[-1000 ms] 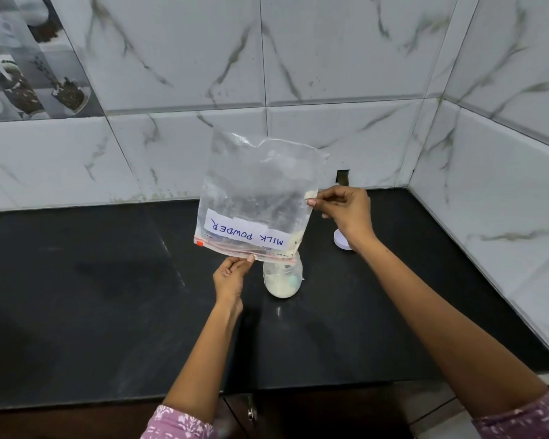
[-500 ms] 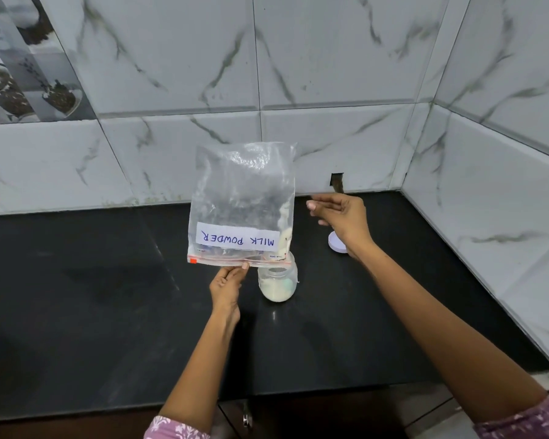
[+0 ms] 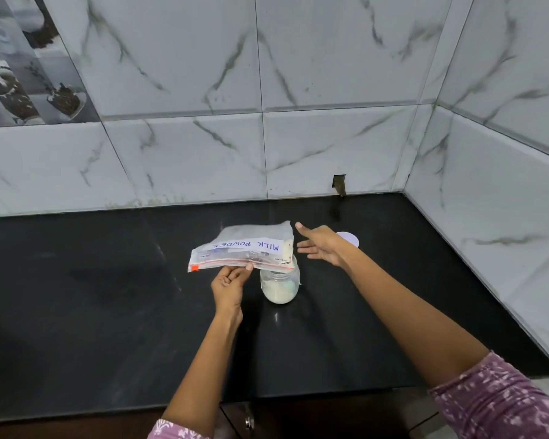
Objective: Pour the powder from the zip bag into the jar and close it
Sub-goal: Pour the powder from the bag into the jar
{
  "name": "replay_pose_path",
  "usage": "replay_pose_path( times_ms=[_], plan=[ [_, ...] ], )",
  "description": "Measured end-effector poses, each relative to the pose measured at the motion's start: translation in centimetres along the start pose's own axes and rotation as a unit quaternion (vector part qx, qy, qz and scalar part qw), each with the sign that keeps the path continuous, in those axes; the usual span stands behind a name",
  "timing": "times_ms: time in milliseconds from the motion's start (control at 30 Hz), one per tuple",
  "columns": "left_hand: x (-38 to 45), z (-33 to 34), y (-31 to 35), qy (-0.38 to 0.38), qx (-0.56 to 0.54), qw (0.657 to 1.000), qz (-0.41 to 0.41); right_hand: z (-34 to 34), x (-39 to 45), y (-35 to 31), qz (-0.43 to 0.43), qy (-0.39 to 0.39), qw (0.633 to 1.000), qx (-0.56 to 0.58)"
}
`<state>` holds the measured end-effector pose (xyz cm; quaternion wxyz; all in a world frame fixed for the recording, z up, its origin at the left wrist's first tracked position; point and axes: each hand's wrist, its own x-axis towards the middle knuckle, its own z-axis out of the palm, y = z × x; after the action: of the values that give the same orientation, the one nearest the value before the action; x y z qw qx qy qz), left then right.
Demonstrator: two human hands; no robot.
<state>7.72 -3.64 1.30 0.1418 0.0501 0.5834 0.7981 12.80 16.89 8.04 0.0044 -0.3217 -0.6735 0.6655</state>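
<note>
A clear zip bag (image 3: 244,245) with an upside-down label "MILK POWDER" lies tilted almost flat, its zip edge toward me, over the mouth of a small glass jar (image 3: 279,285). The jar stands on the black counter (image 3: 108,312) and holds white powder in its lower part. My left hand (image 3: 230,285) pinches the bag's zip edge from below, just left of the jar. My right hand (image 3: 322,245) hovers right of the bag with fingers spread, holding nothing. The round white lid (image 3: 351,238) lies on the counter behind my right hand, partly hidden by it.
Marble-tiled walls close the counter at the back and on the right, forming a corner. A small dark notch (image 3: 339,182) sits in the back wall near the counter. The counter's front edge runs below my forearms, with a cabinet knob (image 3: 249,423) beneath.
The bag has dropped from upright to nearly flat over the jar. My right hand let go of the bag's corner and now hangs with fingers apart beside it.
</note>
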Motion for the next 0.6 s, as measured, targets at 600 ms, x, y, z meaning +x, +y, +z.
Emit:
replay_pose_path(
  times_ms=[600],
  plan=[
    [0.6,0.4,0.9,0.006,0.021,1.0,0.002,1.5,2.2,-1.1,-0.07,-0.011,0.971,0.227]
  ],
)
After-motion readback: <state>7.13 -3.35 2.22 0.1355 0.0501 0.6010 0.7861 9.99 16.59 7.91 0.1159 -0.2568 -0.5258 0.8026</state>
